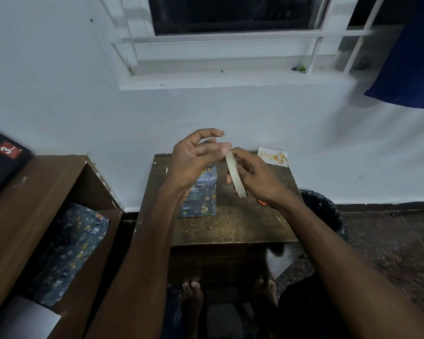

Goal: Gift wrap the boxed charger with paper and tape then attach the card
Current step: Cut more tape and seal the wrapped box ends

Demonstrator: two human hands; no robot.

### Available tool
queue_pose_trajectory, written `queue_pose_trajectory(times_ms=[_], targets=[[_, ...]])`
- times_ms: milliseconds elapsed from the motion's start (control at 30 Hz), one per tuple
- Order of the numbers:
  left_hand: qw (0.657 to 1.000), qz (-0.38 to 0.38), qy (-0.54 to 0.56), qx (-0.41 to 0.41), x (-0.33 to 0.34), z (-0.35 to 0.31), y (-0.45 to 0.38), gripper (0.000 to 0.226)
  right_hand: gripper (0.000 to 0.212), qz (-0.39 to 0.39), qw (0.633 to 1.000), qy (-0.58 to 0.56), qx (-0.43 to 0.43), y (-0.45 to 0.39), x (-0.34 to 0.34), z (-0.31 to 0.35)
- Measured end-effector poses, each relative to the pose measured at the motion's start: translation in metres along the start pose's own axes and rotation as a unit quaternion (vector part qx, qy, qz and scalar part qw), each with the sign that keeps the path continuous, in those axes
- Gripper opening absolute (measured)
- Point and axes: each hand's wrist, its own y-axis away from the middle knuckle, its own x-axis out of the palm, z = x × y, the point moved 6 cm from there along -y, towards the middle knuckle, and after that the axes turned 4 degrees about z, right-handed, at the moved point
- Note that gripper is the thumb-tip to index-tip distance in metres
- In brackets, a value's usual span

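Observation:
The boxed charger (202, 196), covered in blue patterned wrapping paper, stands upright on the small brown table (230, 226). Above it, my right hand (255, 177) holds a pale roll of tape (235, 174) on edge. My left hand (196, 155) is raised beside the roll, fingertips touching its top rim near the tape's end; I cannot tell if a strip is lifted. A white greeting card (273, 156) with gold lettering leans against the wall at the table's back right corner. Something orange (262, 202) peeks from under my right wrist.
A brown shelf unit (34, 192) on the left holds a roll of the same blue patterned paper (69, 250). A black box (3, 157) lies on top of it. A black-lined bin (323, 211) stands right of the table. My bare feet (192, 297) show below.

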Motion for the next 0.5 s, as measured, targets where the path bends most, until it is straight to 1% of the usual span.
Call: queue_pose_trajectory(times_ms=[67, 200, 367, 433, 500], targets=[[1.0, 0.009, -0.005, -0.008, 0.0007, 0.0009, -0.0003, 0.035, 0.021, -0.004, 1.0, 0.012, 0.005, -0.0009, -0.0018, -0.003], [0.999, -0.026, 0.0, -0.027, -0.0011, 0.001, -0.0015, 0.036, 0.021, 0.007, 1.0, 0.012, 0.008, -0.0025, 0.0002, -0.004], [0.998, -0.043, 0.003, -0.043, -0.0017, 0.002, -0.002, 0.035, 0.019, -0.013, 1.0, 0.025, 0.006, -0.0032, -0.0003, -0.0026], [0.998, -0.054, 0.007, -0.043, -0.0011, 0.0008, -0.0016, 0.032, 0.02, -0.019, 0.999, 0.03, 0.01, -0.0027, -0.0004, -0.0032], [0.997, -0.072, 0.016, -0.039, -0.0005, -0.0003, -0.0006, 0.023, 0.021, -0.022, 0.999, 0.031, 0.01, -0.0016, 0.0002, -0.0025]])
